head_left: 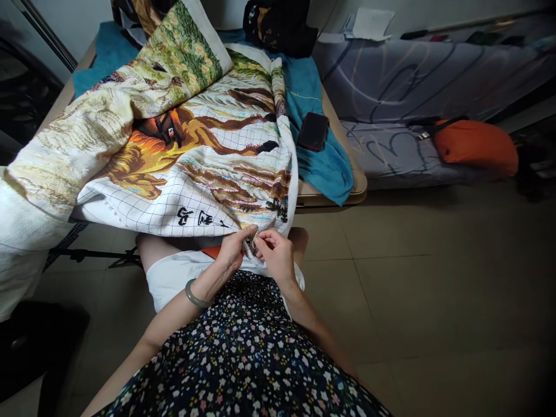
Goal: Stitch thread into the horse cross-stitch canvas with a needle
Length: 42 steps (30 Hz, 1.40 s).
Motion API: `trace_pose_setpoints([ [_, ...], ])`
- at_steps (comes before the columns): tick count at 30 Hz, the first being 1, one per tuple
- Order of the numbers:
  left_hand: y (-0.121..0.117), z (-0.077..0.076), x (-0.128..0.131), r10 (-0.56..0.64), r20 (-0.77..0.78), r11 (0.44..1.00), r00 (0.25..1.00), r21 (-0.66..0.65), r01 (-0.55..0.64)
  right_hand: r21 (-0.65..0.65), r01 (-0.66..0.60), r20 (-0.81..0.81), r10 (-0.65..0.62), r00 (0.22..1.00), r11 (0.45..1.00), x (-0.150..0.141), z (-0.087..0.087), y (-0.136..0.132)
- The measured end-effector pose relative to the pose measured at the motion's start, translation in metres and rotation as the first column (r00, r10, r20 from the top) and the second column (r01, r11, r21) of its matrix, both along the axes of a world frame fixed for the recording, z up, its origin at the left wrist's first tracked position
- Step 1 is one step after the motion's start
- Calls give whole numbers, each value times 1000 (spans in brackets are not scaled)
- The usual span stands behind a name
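Observation:
A large cross-stitch cloth point(234, 133) with a stitched horse and landscape spreads over the table and hangs down to my lap. Its near edge is gathered up at my hands. My left hand point(234, 246), below a wrist with a grey-green bangle point(196, 294), grips this edge between thumb and fingers. Close beside it, my right hand point(273, 252) is pinched at the same gathered part. Something thin and pale shows at its fingertips, too small to make out. Black stitched characters point(204, 218) lie on the gridded cloth left of my hands.
A phone point(313, 131) rests on a teal cloth point(332, 171) at the table's right side. A dark bag point(280, 29) sits at the back. An orange bag point(475, 146) lies on a low patterned surface to the right. Part of the cross-stitch hangs off the left side.

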<state>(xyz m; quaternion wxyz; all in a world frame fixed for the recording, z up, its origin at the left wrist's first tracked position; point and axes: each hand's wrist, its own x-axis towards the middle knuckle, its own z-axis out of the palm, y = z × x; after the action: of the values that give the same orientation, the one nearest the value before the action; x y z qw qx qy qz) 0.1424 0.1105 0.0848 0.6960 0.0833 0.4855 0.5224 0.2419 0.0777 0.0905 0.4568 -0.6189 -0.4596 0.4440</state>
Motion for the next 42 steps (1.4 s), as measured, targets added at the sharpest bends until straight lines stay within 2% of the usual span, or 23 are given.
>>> trace_pose_setpoints([
  [7,4,0,2,16,-43,1000,999,-21,-17,121,-10,114,-4,993,993,-1,-9,0],
  [13,4,1,2,2,-29,999,1000,-43,-3,124,10,112,-24,993,992,-3,-7,-1],
  [23,6,7,3,36,-3,996,999,-86,-36,197,31,210,-73,975,980,-6,-15,0],
  [27,5,6,2,45,25,996,999,-85,-43,150,64,158,-88,984,987,-8,-11,2],
  [30,2,5,1,2,55,997,999,-73,2,86,123,43,-127,991,989,-9,-6,4],
  [32,0,4,1,-20,77,999,997,-46,24,88,114,23,-117,993,990,-8,0,7],
  [35,-3,1,0,-12,96,1000,995,8,11,150,3,162,-28,986,989,-4,8,11],
  [38,-3,-1,0,-5,89,999,996,44,1,149,-102,353,43,934,983,1,16,15],
  [40,-3,-1,0,-2,80,999,997,55,-2,149,-119,434,43,900,982,5,20,16],
  [42,-3,0,1,21,69,998,997,58,-25,209,-74,466,-33,884,975,8,24,16],
])
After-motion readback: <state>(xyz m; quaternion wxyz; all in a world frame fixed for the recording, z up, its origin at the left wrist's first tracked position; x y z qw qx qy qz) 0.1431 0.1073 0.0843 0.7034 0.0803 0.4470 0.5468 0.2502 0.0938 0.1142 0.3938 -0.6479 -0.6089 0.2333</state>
